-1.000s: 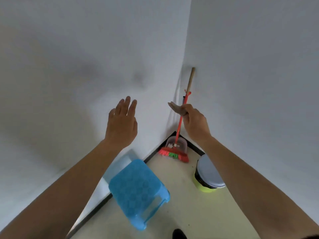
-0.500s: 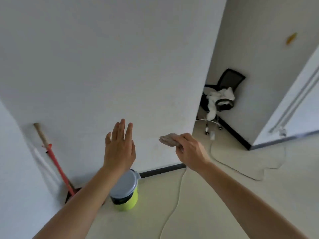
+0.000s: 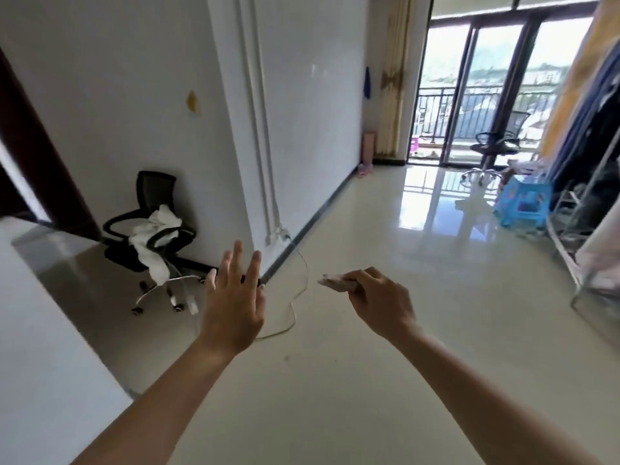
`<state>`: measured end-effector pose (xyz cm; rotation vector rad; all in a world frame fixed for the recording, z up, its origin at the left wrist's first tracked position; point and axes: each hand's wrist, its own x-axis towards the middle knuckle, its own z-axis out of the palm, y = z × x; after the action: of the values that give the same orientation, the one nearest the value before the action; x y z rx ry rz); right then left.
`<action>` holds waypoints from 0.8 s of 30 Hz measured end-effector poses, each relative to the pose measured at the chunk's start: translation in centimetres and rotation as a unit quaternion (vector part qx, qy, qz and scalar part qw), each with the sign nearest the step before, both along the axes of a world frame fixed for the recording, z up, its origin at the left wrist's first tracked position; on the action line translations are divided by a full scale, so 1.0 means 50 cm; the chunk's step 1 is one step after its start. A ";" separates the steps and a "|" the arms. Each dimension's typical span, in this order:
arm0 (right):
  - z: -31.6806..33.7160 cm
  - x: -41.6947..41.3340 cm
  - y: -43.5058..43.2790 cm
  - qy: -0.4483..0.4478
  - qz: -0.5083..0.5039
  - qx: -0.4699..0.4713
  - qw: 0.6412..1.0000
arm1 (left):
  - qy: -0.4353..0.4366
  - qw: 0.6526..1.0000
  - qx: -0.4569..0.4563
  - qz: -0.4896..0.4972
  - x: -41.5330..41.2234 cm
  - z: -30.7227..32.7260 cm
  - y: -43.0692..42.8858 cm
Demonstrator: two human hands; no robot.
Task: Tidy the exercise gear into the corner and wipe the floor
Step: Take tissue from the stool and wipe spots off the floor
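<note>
My right hand (image 3: 380, 302) is held out in front of me and pinches a small folded greyish cloth (image 3: 337, 283), which sticks out to the left of my fingers. My left hand (image 3: 235, 303) is raised beside it with straight, spread fingers and holds nothing. Both hands hover in the air above the glossy pale floor (image 3: 385, 364). No exercise gear shows in this view.
A black office chair (image 3: 151, 229) with white cloth draped on it stands at the left by a wall corner. A thin white cable (image 3: 295, 310) snakes over the floor. A blue stool (image 3: 523, 203), a clothes rack (image 3: 590, 182) and another chair (image 3: 493, 149) stand at the right.
My view has swung right, away from the corner with the broom, blue stool and green bucket, into the open room. My hands keep their pose, the right still pinching the cloth.
</note>
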<state>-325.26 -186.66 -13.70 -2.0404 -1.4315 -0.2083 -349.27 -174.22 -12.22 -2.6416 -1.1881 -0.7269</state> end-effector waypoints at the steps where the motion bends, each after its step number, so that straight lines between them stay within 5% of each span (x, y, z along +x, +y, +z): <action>1: -0.004 0.068 -0.007 -0.001 -0.023 -0.005 1.000 | 0.000 1.000 -0.002 -0.015 0.071 -0.003 0.015; 16: -0.092 0.705 0.229 -0.038 -0.174 -0.083 0.981 | 0.033 0.986 -0.068 -0.151 0.810 -0.135 0.398; 24: 0.003 1.047 0.360 -0.105 -0.302 -0.030 0.947 | 0.066 0.971 -0.060 -0.222 1.207 -0.073 0.642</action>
<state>-272.90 -168.65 -13.53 -2.5211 -0.8859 -0.6585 -288.94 -142.10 -15.89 -3.0425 -0.6255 -0.5372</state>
